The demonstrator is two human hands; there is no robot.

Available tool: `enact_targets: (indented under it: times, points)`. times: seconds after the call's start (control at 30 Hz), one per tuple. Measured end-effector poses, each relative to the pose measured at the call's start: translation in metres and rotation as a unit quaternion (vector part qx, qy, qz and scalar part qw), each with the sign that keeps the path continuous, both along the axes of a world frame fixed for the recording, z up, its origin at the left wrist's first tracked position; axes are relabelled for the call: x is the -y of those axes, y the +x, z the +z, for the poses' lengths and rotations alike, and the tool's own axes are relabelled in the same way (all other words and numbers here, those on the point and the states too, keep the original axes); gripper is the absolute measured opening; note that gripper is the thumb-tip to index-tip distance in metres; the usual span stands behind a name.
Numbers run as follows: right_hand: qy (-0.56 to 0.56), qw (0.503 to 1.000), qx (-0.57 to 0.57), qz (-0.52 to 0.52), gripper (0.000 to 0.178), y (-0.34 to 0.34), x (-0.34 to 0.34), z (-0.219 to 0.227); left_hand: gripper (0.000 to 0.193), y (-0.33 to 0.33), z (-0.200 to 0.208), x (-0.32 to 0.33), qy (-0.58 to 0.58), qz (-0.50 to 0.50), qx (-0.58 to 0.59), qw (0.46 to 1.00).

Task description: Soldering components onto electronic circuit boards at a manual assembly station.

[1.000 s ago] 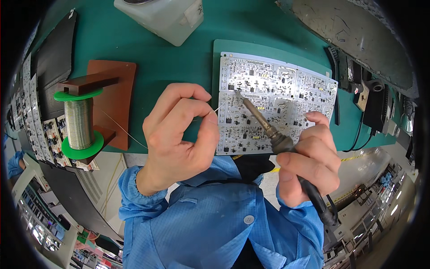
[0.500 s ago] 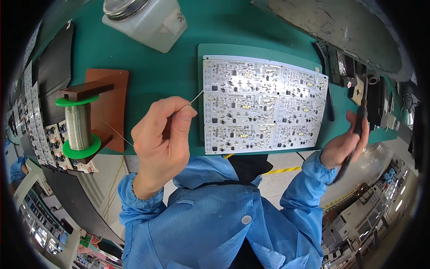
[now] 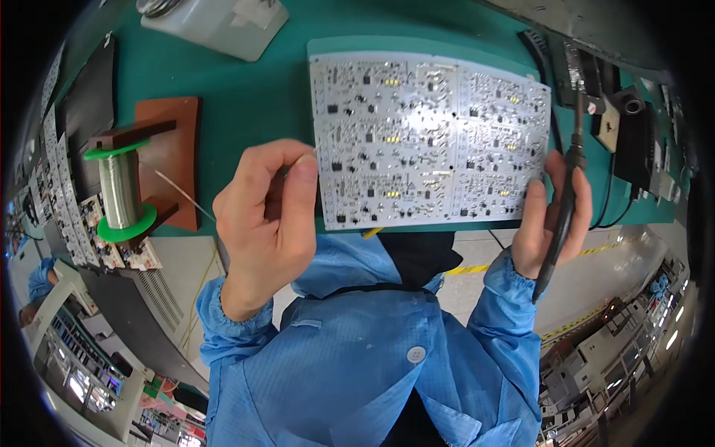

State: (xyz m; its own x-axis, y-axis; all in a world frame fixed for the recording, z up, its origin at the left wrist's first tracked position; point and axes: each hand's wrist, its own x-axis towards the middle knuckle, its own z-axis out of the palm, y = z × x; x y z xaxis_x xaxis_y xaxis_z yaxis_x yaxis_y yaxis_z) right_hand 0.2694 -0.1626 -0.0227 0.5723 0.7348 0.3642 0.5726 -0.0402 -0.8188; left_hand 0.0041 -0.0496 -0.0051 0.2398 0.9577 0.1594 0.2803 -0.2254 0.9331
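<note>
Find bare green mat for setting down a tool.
Bare mat lies between the brown spool stand and the circuit panel, beyond the left hand, and past the panel's far edge, right of the white bottle. It's crowded at far left with circuit strips and at right with black equipment.

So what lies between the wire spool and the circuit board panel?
The head view shows, from spool to panel, a brown base, a strand of wire leading toward the left hand, that hand, and green table surface.
</note>
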Motion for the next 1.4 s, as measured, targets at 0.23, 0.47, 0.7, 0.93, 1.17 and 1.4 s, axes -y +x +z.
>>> enact_targets:
  times: [0.23,0.47,0.7,0.93,1.17,1.4]
  points:
    - [0.020,0.999,-0.006,0.050,0.054,-0.013,0.001,-0.004,0.004,-0.005,-0.002,-0.004,0.007,0.038,-0.016,0.999]
    - [0.049,0.996,0.032,0.061,0.044,-0.002,0.006,-0.001,0.009,0.000,0.014,-0.002,0.068,0.036,-0.031,0.997]
    - [0.088,0.989,0.050,0.112,0.045,-0.002,0.011,0.019,0.028,0.033,0.020,0.013,0.186,-0.139,-0.090,0.968]
    - [0.047,0.974,0.073,0.209,0.015,-0.007,0.011,0.054,0.023,0.058,0.010,0.013,0.224,-0.132,-0.111,0.959]
    - [0.036,0.969,0.078,0.230,0.015,-0.009,0.004,0.054,0.024,0.060,0.006,0.012,0.237,-0.137,-0.115,0.955]
    - [0.018,0.966,0.087,0.244,0.017,-0.008,0.001,0.059,0.025,0.061,0.002,0.011,0.254,-0.139,-0.120,0.950]
